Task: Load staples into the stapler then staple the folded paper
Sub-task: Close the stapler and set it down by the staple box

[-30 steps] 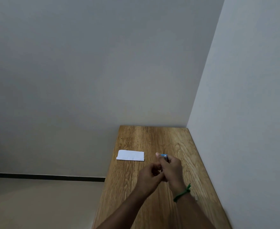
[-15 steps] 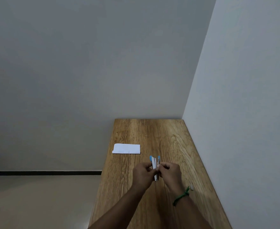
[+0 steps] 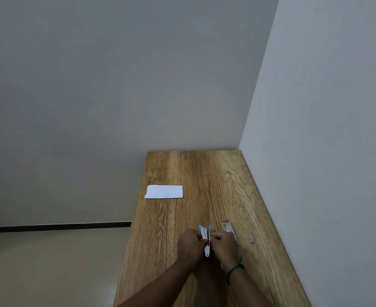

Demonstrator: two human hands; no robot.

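2 hands — 1 stapler, 1 paper

Head view faces forward-down along the table, seemingly from above.

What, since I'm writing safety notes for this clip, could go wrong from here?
The stapler is splayed open between the left hand and right hand, both gripping near its arms; it may snap shut and pinch. What looks like a staple strip lies loose on the table, small and easy to fumble or break. The folded paper sits at the table's left edge and could be brushed off.
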